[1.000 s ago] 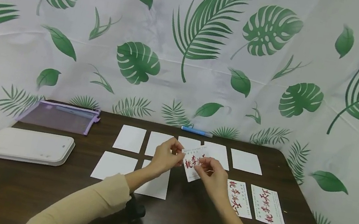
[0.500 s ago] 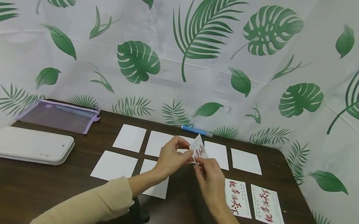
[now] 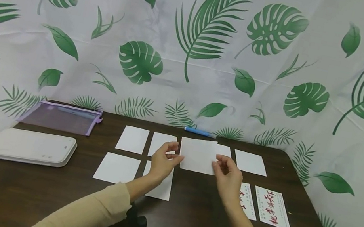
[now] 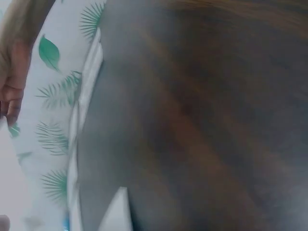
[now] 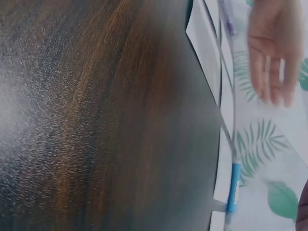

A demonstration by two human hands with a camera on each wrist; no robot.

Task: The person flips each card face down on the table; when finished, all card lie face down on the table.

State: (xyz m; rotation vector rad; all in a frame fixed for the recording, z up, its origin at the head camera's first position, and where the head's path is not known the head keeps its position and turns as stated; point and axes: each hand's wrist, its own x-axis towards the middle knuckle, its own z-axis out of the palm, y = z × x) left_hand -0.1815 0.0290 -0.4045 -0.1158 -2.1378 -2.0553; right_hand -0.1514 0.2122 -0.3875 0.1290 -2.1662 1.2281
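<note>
Above table [image 3: 45, 195], card [image 3: 198, 155] between fingertips [image 3: 179, 158]

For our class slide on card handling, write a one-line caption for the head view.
Left hand and right hand hold a blank-side-up card above rows of white cards on a dark table.

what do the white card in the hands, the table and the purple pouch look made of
White card: thin paper or card, matte, held flat between left hand and right hand.
Table: dark wood or wood-look laminate; grain streaks and a soft sheen show.
Purple pouch: probably see-through plastic or mesh with a zip edge.
</note>
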